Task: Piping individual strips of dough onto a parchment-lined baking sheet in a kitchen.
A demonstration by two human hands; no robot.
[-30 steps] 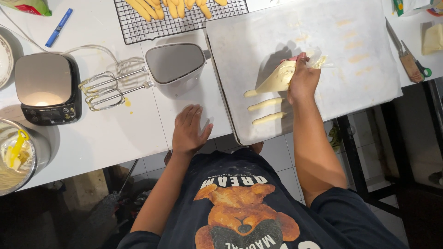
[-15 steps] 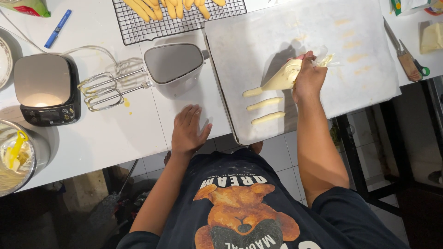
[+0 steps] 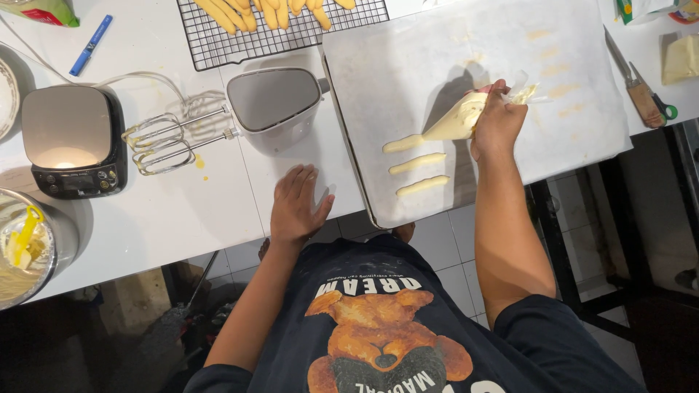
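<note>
The right hand [image 3: 499, 124] squeezes the piping bag [image 3: 459, 120] over the tray [image 3: 437, 44], tip on the third batter strip [image 3: 403, 143], the left hand [image 3: 295, 207] flat on the surface [image 3: 182, 211]; uneven pressure could leave a lumpy or broken line.

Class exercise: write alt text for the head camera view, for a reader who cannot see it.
Seen from above, a person's right hand squeezes a piping bag, piping a third strip of pale batter onto a lined baking tray. The left hand lies flat on the white table near a hand mixer.
</note>
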